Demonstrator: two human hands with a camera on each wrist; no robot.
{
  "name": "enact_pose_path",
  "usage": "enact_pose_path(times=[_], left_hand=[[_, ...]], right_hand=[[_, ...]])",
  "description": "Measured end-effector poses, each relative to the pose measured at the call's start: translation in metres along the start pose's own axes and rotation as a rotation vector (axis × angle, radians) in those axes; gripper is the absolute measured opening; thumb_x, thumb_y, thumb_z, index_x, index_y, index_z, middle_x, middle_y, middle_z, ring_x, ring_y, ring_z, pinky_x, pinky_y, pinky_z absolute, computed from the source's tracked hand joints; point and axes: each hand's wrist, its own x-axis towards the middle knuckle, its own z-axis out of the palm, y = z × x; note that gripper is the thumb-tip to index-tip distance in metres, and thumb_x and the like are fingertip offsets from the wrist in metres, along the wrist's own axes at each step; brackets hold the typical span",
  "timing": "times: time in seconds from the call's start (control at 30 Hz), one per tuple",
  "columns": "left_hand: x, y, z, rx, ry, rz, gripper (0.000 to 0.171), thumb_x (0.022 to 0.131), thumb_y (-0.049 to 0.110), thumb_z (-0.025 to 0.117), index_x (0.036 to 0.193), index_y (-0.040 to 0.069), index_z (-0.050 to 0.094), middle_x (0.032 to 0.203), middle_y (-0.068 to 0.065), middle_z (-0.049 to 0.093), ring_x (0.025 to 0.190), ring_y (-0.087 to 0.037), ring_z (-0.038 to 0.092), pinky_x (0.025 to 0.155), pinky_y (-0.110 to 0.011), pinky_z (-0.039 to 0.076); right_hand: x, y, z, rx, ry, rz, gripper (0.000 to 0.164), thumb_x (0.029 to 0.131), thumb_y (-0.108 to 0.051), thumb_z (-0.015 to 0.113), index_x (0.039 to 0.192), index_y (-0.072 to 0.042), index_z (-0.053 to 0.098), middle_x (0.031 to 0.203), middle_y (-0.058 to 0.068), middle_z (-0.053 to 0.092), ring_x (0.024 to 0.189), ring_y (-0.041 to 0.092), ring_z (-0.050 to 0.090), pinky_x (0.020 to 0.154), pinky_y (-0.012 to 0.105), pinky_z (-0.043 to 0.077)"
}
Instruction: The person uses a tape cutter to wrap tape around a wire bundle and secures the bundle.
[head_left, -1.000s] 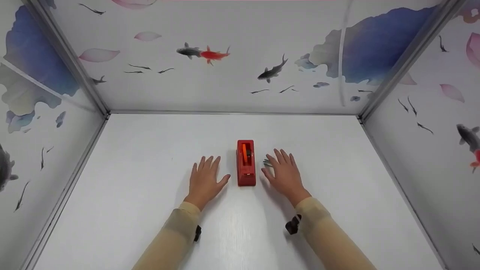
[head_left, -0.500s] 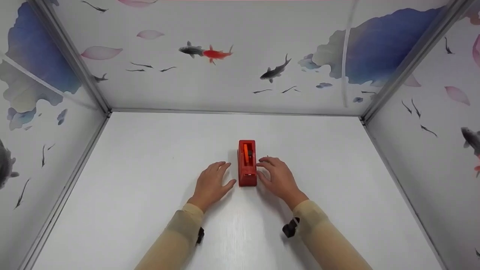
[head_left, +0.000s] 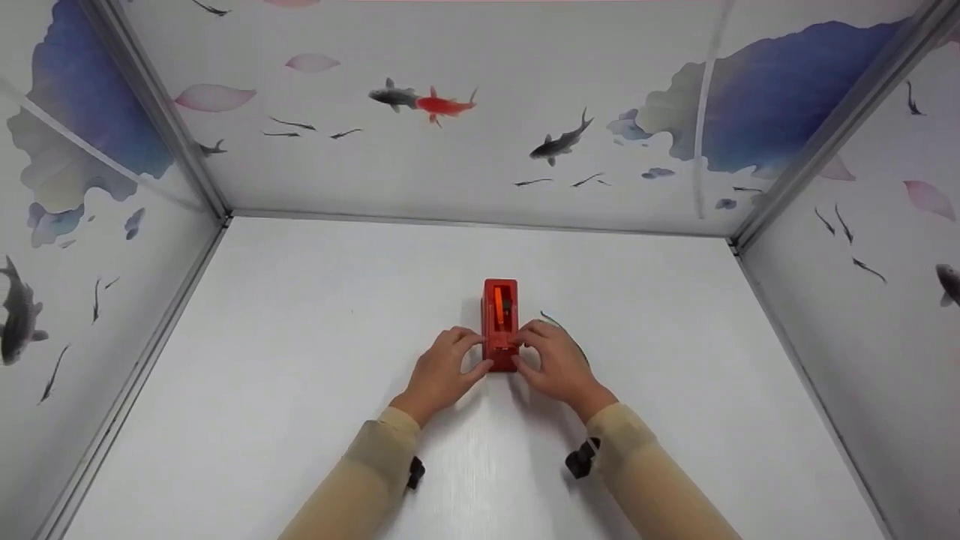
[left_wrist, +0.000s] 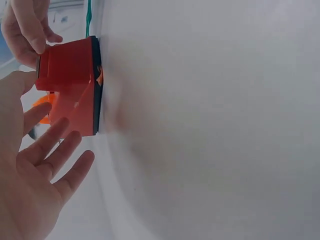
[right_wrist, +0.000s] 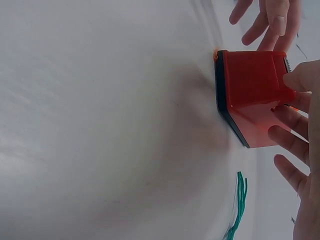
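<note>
A red tape dispenser (head_left: pixel 501 360) stands upright on the white table, an orange core (head_left: pixel 499 306) in its top opening. My left hand (head_left: pixel 439 375) reaches to its left side. In the left wrist view the thumb is at the dispenser's edge, and the other fingers spread loosely beside the red wall. From the opposite side comes my right hand (head_left: pixel 559 360), thumb at the front edge and fingers along the wall in the right wrist view. The dark base (right_wrist: pixel 220 85) sits at the tabletop. Thin green strands (right_wrist: pixel 240 200) lie just right of the dispenser, partly hidden by the right hand.
White panels printed with fish and petals (head_left: pixel 442 105) wall the table (head_left: pixel 315 300) at the back and both sides. Grey metal strips (head_left: pixel 480 223) run along the seams. A small black device (head_left: pixel 582 459) is strapped at the right sleeve.
Both hands have moved inward to the dispenser's sides, their spread fingers bending toward it. More of the green strands shows beyond the right hand. The head view has shifted slightly.
</note>
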Motion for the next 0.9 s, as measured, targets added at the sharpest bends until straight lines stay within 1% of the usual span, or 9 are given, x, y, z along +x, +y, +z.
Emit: enact_pose_path(times=[0.13,0.2,0.3,0.4,0.53,0.7,0.9], left_hand=[[0.002,0.008,0.004,-0.122,-0.029,-0.066,0.038,0.098,0.041,0.070,0.130,0.020,0.069,0.120,-0.005,0.060,0.103,-0.016,0.056,0.089,-0.033,0.055],[0.003,0.011,0.005,-0.172,-0.036,-0.099,0.038,0.098,0.042,0.070,0.130,0.020,0.069,0.116,-0.006,0.059,0.097,-0.015,0.054,0.083,-0.030,0.052],[0.006,0.014,0.007,-0.229,-0.037,-0.138,0.038,0.098,0.041,0.069,0.130,0.019,0.069,0.110,-0.006,0.059,0.091,-0.014,0.053,0.076,-0.028,0.047],[0.008,0.015,0.008,-0.272,-0.030,-0.161,0.036,0.099,0.039,0.069,0.129,0.018,0.069,0.104,-0.004,0.058,0.088,-0.015,0.052,0.074,-0.027,0.044],[0.010,0.018,0.009,-0.329,-0.024,-0.184,0.031,0.099,0.036,0.069,0.125,0.017,0.070,0.097,0.000,0.057,0.088,-0.014,0.052,0.072,-0.026,0.044],[0.011,0.022,0.012,-0.374,-0.013,-0.224,0.029,0.100,0.036,0.068,0.121,0.016,0.070,0.093,0.002,0.056,0.086,-0.012,0.052,0.069,-0.024,0.044],[0.014,0.028,0.015,-0.458,-0.003,-0.264,0.027,0.101,0.033,0.068,0.120,0.015,0.071,0.087,0.003,0.056,0.082,-0.012,0.052,0.066,-0.024,0.042]], right_hand=[[0.000,0.002,0.000,0.031,-0.002,0.002,0.019,0.092,-0.015,0.074,0.111,-0.018,0.074,0.106,-0.005,0.068,0.097,0.014,0.063,0.094,0.037,0.055],[0.000,0.003,0.000,0.040,-0.001,0.009,0.021,0.091,-0.014,0.075,0.111,-0.018,0.075,0.106,-0.005,0.068,0.097,0.014,0.063,0.094,0.037,0.055],[0.000,0.003,0.001,0.052,0.003,0.008,0.021,0.090,-0.012,0.075,0.110,-0.017,0.076,0.105,-0.004,0.069,0.098,0.015,0.064,0.096,0.038,0.055],[0.001,0.003,0.004,0.061,0.008,0.007,0.021,0.090,-0.011,0.075,0.110,-0.017,0.076,0.105,-0.004,0.069,0.099,0.015,0.064,0.097,0.039,0.055],[0.002,0.003,0.006,0.080,0.019,-0.001,0.020,0.090,-0.011,0.075,0.109,-0.018,0.077,0.105,-0.005,0.069,0.099,0.014,0.065,0.097,0.039,0.055],[0.002,0.004,0.006,0.111,0.030,-0.017,0.020,0.090,-0.008,0.074,0.108,-0.017,0.078,0.104,-0.004,0.069,0.099,0.014,0.066,0.097,0.039,0.055],[0.004,0.004,0.007,0.156,0.044,-0.011,0.021,0.089,-0.005,0.074,0.106,-0.016,0.078,0.104,-0.004,0.070,0.100,0.014,0.066,0.097,0.039,0.055]])
